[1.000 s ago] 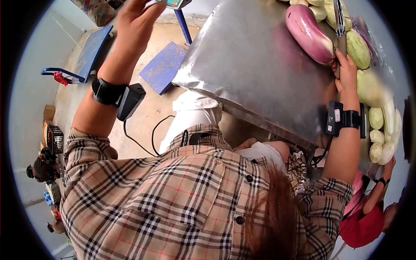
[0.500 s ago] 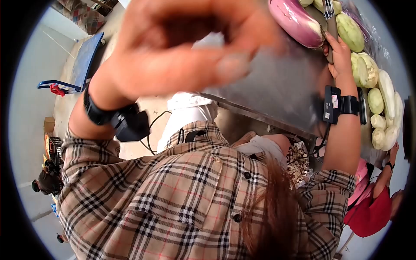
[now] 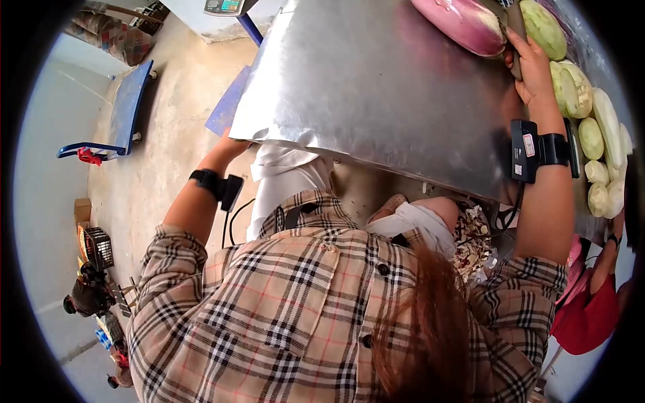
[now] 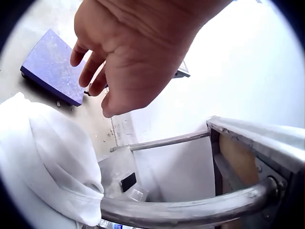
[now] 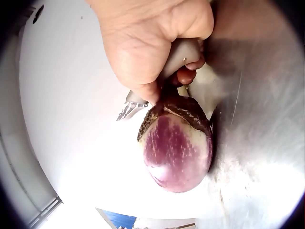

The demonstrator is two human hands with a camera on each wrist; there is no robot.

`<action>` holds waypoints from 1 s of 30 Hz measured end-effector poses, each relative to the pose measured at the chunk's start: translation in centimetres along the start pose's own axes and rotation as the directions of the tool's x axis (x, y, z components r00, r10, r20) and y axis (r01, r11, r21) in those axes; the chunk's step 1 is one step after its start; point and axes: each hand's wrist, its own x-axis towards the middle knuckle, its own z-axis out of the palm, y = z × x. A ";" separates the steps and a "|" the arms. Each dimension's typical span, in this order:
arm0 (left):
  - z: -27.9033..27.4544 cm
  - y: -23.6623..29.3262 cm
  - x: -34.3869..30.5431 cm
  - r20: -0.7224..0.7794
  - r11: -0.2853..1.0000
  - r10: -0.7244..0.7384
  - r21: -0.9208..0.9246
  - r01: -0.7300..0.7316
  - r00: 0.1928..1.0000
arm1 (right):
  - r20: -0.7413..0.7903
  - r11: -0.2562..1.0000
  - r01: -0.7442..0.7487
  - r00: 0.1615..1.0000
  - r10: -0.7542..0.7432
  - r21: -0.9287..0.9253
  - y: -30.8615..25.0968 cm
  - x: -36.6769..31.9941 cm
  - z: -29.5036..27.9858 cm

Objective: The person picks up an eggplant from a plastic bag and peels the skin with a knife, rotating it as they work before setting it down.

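Observation:
My right hand (image 3: 534,70) grips the grey handle of a peeler (image 5: 183,57) at the table's right side, its metal head partly in sight in the right wrist view. Against those fingers lies the stem end of a purple eggplant (image 3: 463,27), its skin still on and its brown cap (image 5: 183,109) by the thumb. My left hand (image 4: 136,62) hangs beside the near left corner of the metal table (image 3: 376,87), fingers loosely bent and holding nothing. Pale peeled eggplants (image 3: 591,139) line the table's right edge.
A purple platform (image 4: 55,67) of a scale stands on the floor past the left hand; its display (image 3: 224,6) is higher up. Peelings (image 3: 472,238) heap below the table. A blue trolley (image 3: 131,101) stands left. Another person's red top (image 3: 588,322) shows at right.
My left hand swept past close before the camera, then dropped down and left to the table corner. The right hand keeps its hold on the peeler beside the eggplant.

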 end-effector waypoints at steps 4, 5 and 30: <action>2.7 0.2 4.4 -0.027 0.981 -0.036 0.187 0.041 0.999 | -0.007 1.000 -0.008 1.000 0.007 -0.011 -0.7 -0.4 0.4; 3.0 0.2 5.1 -0.022 0.972 -0.052 0.228 0.056 0.998 | -0.012 1.000 -0.011 1.000 0.011 -0.012 -0.7 -0.5 0.5; 2.7 4.2 11.6 0.189 0.866 -0.022 0.494 -0.076 0.982 | -0.043 0.996 -0.009 0.999 0.013 0.088 -2.2 -1.7 2.1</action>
